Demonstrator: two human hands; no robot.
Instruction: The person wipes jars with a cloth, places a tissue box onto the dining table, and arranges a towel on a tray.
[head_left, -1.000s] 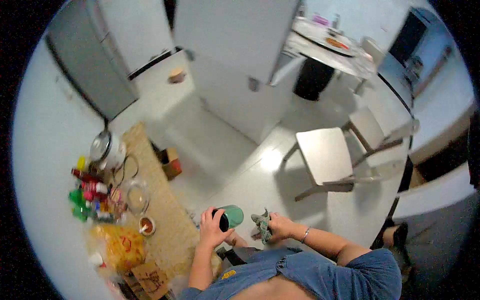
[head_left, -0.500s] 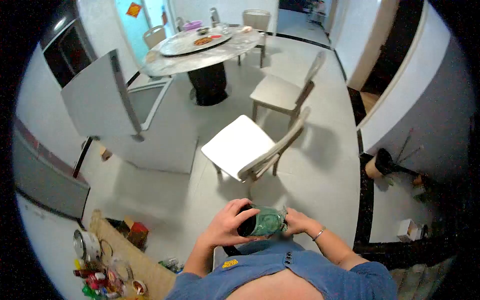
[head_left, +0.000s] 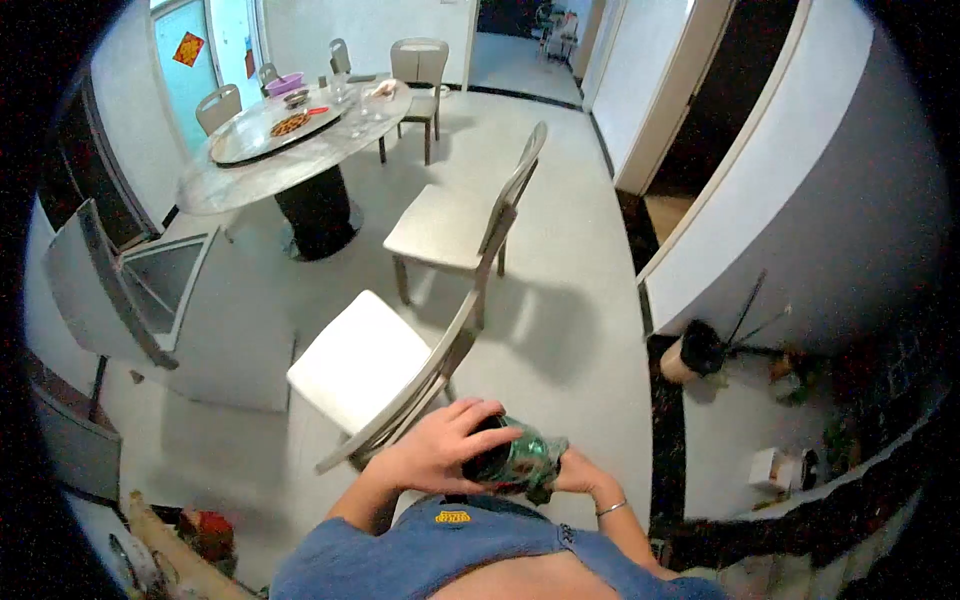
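A green see-through container (head_left: 530,460) with a dark end lies sideways between my hands, close to the front of the blue shirt. Its exact kind is hard to make out. My left hand (head_left: 445,445) wraps over the dark end, with the fingers on top. At the other end, my right hand (head_left: 578,472), with a bangle on the wrist, is closed on the crumpled-looking green edge; its fingertips are partly hidden. Just beyond my left hand stands a chair with a pale seat (head_left: 362,360).
A second chair (head_left: 440,228) stands farther off. Behind it is a round marble table (head_left: 225,185) with dishes. An open white chest (head_left: 230,340) is at left. A bin (head_left: 690,355) and a white box (head_left: 770,468) lie right, past a black floor strip (head_left: 668,430).
The view has swung to the right, so the chairs and table sit farther left and lower. Both hands still hold the green container, which now looks more tilted and crumpled.
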